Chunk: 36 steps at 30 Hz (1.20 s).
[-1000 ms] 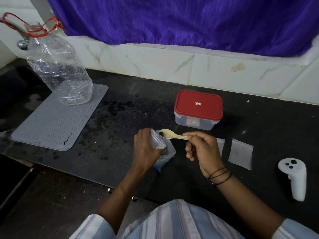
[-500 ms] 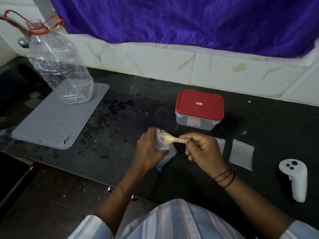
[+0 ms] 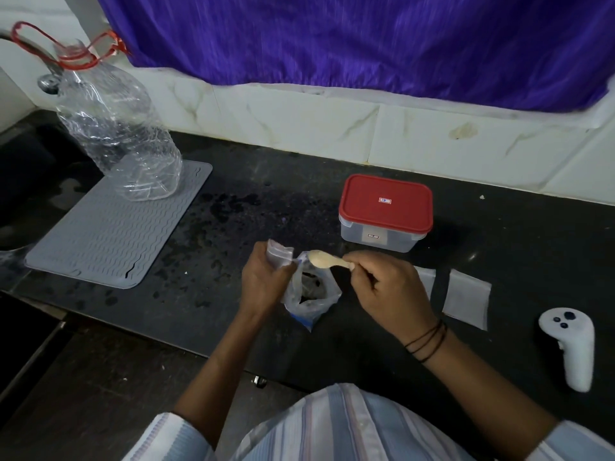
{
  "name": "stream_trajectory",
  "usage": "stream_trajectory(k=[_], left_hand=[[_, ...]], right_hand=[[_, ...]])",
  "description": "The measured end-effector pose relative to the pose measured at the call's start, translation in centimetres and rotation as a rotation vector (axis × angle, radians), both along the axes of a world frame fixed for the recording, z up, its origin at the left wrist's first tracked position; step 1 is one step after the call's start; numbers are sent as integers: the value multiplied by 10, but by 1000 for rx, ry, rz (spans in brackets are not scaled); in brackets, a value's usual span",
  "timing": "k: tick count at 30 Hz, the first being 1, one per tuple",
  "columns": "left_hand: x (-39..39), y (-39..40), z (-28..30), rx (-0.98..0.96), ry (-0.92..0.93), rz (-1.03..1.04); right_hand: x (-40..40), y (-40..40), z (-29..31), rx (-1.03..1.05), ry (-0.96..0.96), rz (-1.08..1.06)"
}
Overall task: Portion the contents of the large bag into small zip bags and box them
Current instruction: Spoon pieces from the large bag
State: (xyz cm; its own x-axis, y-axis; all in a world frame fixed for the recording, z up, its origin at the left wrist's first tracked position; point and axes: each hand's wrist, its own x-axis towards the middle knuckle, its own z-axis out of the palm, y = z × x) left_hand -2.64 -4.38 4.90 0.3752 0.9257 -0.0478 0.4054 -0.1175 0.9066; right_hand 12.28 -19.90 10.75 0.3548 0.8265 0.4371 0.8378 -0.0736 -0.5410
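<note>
Left hand [image 3: 263, 282] pinches a small zip bag [image 3: 280, 256] upright, fingers curled round it; whether its mouth is open cannot be told. Right hand [image 3: 387, 291] pinches the handle of a wooden spoon [image 3: 327, 259], bowl pointing left, just beside the small bag's top. The bowl looks empty, though it is pale and slightly blurred.

Large bag [image 3: 311, 292] sits on the dark surface [image 3: 233, 234] between the two hands, mouth open, dark contents inside. It stands slack and unsupported.

Risks, as judged:
- Small bag's mouth is narrow and floppy; a loaded spoon tipped at an angle could spill onto the surface.
- Large bag could slump or tip if the spoon drags its wall, since neither hand steadies it.
- Dark contents on a dark surface would be hard to spot and recover.
- A grip too low on the small bag could fold its mouth closed.

Box [image 3: 386, 212] with red lid stands behind, lid on; it needs opening before packing. Two spare bags [image 3: 466, 297] lie flat to the right, one partly hidden by the right hand.
</note>
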Motion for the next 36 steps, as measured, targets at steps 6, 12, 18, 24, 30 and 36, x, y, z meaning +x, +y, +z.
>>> stream_trajectory(k=[6,12,18,24,30,36], left_hand=[[15,38,-11,-642,66,124],[36,44,-11,-653,176,86],[55,42,-9,-607,251,-3],[64,36,-6,-579,52,-30],[48,32,-6,-231,-280,-266],[38,33,-18,-190,-276,-348]], right_hand=[[-3,14,-42,-462,61,92],[-11,14,-68,-403,-261,195],[-9,3,-88,-303,-425,295],[-10,-1,-88,-296,-429,302],[-8,-4,-77,-267,-491,169],[-14,-11,-78,-263,-568,68]])
